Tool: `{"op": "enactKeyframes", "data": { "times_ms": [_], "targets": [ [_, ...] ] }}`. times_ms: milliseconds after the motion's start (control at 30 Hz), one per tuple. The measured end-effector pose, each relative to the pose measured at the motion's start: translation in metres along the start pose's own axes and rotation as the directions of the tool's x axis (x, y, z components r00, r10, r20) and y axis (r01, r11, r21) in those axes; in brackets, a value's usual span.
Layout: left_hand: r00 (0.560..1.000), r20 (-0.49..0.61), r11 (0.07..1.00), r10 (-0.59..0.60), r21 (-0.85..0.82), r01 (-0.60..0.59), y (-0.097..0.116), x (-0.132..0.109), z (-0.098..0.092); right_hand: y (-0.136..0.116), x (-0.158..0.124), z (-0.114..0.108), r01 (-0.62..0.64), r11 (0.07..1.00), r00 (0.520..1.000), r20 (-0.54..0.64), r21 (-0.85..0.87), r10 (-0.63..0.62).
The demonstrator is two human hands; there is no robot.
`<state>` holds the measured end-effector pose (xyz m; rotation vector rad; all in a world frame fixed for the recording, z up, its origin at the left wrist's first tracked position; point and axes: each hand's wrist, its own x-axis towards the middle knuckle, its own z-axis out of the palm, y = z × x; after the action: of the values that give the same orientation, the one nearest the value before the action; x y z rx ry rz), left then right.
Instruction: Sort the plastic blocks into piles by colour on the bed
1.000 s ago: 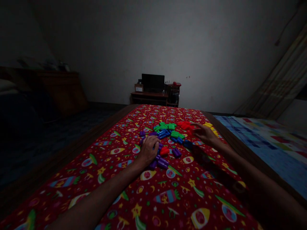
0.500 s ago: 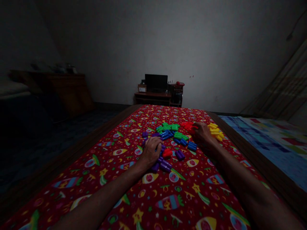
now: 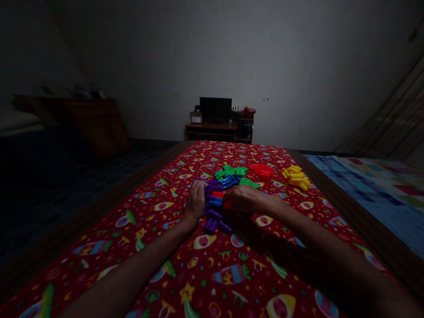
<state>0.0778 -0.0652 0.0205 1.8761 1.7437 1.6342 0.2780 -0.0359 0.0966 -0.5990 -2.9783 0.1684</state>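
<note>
My left hand (image 3: 196, 201) is at the left edge of a pile of purple plastic blocks (image 3: 214, 214), its fingers curled down against them. From the right, my right hand (image 3: 243, 198) reaches over the same pile. Its fingers are bent together on a red block (image 3: 227, 204), mostly covered by the hand. Beside those fingertips lie another red block (image 3: 217, 194) and a blue block (image 3: 215, 202), among the purple ones. Just behind are a cluster of blue blocks (image 3: 228, 181) and a group of green blocks (image 3: 232, 171).
Red blocks (image 3: 262, 171) and yellow blocks (image 3: 296, 177) lie in separate heaps at the right. A red patterned cloth (image 3: 228, 154) covers the long surface. Beyond it stands a desk with a monitor (image 3: 216, 109). A cabinet (image 3: 96, 126) is at the left, a checked mat (image 3: 357, 185) at the right.
My right hand has moved from the red heap leftward and nearer, onto the purple pile. My left hand has shifted slightly left. The loose blue and purple blocks near the middle now lie closer in or hidden.
</note>
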Motion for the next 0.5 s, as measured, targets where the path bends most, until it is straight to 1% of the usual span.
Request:
{"op": "enactKeyframes", "data": {
  "times_ms": [33, 100, 133, 167, 200, 233, 267, 300, 333, 367, 400, 433, 467, 500],
  "targets": [
    [1.0, 0.011, 1.0, -0.001, 0.005, 0.001, -0.001, 0.001, 0.0, 0.006, -0.002, -0.002, -0.007, 0.999, 1.0, -0.021, 0.038, 0.007],
    [1.0, 0.022, 1.0, 0.01, 0.011, -0.01, -0.002, 0.002, 0.0, 0.025, -0.006, -0.009, -0.031, 0.988, 0.995, -0.092, 0.153, 0.045],
    [1.0, 0.025, 1.0, 0.018, 0.011, -0.018, -0.001, 0.002, 0.001, 0.038, -0.009, -0.012, -0.062, 0.978, 0.984, -0.153, 0.199, 0.093],
    [0.999, 0.03, 1.0, 0.025, 0.013, -0.025, 0.001, 0.002, 0.001, 0.053, -0.012, -0.015, -0.114, 0.965, 0.958, -0.23, 0.235, 0.169],
    [0.999, 0.038, 0.999, 0.031, 0.016, -0.032, 0.002, 0.001, 0.001, 0.068, -0.016, -0.016, -0.185, 0.945, 0.908, -0.322, 0.268, 0.269],
    [0.998, 0.046, 0.999, 0.034, 0.021, -0.035, 0.003, 0.001, 0.002, 0.083, -0.02, -0.016, -0.263, 0.917, 0.825, -0.423, 0.3, 0.375],
    [0.998, 0.053, 0.999, 0.035, 0.027, -0.036, 0.004, 0.001, 0.002, 0.098, -0.025, -0.016, -0.338, 0.878, 0.717, -0.511, 0.338, 0.473],
    [0.998, 0.062, 0.999, 0.032, 0.031, -0.034, 0.005, 0.001, 0.002, 0.112, -0.03, -0.014, -0.399, 0.836, 0.608, -0.574, 0.377, 0.549],
    [0.997, 0.066, 0.999, 0.028, 0.033, -0.03, 0.005, 0.001, 0.002, 0.125, -0.035, -0.012, -0.443, 0.795, 0.513, -0.611, 0.414, 0.604],
    [0.997, 0.069, 0.999, 0.024, 0.032, -0.026, 0.005, 0.001, 0.002, 0.135, -0.039, -0.01, -0.473, 0.759, 0.439, -0.627, 0.448, 0.644],
    [0.997, 0.069, 0.999, 0.022, 0.03, -0.024, 0.005, 0.001, 0.002, 0.144, -0.042, -0.007, -0.49, 0.732, 0.394, -0.629, 0.473, 0.67],
    [0.997, 0.071, 0.999, 0.02, 0.031, -0.023, 0.005, 0.002, 0.002, 0.151, -0.044, -0.005, -0.495, 0.716, 0.376, -0.622, 0.492, 0.687],
    [0.997, 0.073, 0.999, 0.02, 0.034, -0.023, 0.005, 0.002, 0.002, 0.156, -0.044, -0.003, -0.49, 0.707, 0.376, -0.609, 0.51, 0.699],
    [0.997, 0.077, 0.999, 0.02, 0.038, -0.023, 0.005, 0.002, 0.002, 0.159, -0.043, 0.0, -0.478, 0.705, 0.387, -0.594, 0.524, 0.705]
  ]
}}
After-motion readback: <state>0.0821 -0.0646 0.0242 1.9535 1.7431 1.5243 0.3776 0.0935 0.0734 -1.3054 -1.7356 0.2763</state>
